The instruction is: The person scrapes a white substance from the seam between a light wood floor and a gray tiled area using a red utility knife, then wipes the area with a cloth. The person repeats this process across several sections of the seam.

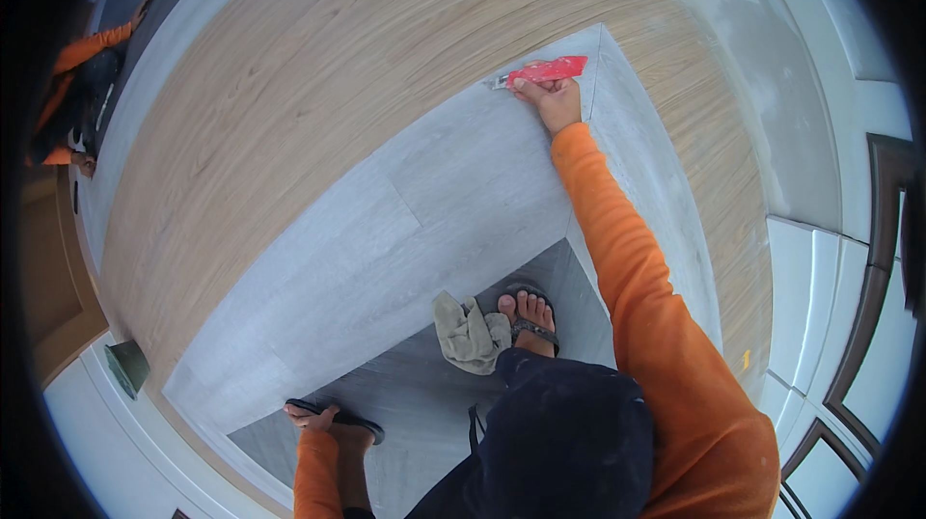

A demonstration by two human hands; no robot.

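Observation:
My right hand [550,102] is closed around a red flat tool [548,70] with a narrow greyish tip, perhaps a scraper. It is held at the upper edge of a grey wood-look panel [386,196], close to the corner where a second grey panel [641,143] meets it. My left hand [316,417] is low on the left, beside or on my foot in a black sandal [362,427]. The thumb stands apart from the fingers, and nothing shows in that hand. Its contact with the foot is hard to make out.
A crumpled beige cloth [468,334] lies by my other sandalled foot [531,314] on the dark grey floor [405,374]. Light wood-look planks [338,46] surround the grey panels. A green object [127,365] is at left. Another person in orange sleeves [92,51] works at far left.

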